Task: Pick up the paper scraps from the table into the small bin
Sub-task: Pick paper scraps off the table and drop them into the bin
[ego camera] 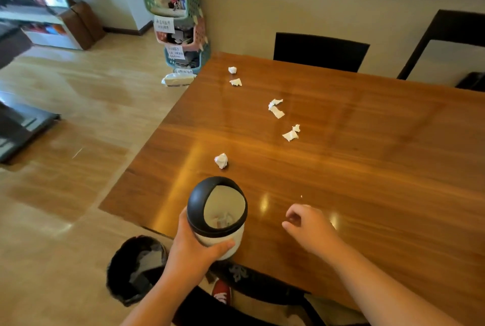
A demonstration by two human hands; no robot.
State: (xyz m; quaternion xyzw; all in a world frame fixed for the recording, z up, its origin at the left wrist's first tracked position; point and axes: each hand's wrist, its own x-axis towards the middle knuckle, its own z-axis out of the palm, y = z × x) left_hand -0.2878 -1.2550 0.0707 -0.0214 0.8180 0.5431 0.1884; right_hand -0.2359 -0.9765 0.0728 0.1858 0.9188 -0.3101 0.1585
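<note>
Left hand (195, 243) grips the small bin (217, 216) at the table (367, 168) edge — right hand (308, 223) loosely curled, apparently empty; paper scraps (275, 108) lie beyond.

White paper scraps (276, 108), brown wood-grain table (367, 157), black-lidded white small bin (217, 214).

Bright indoor light, glare streaks on glossy table (367, 168), blurred upper-left shelves (34, 10), wide-angle edge bending

Glossy polished wood table (367, 155), crumpled white paper scraps (221, 160), and a smooth plastic small bin (217, 220) with black lid.
</note>
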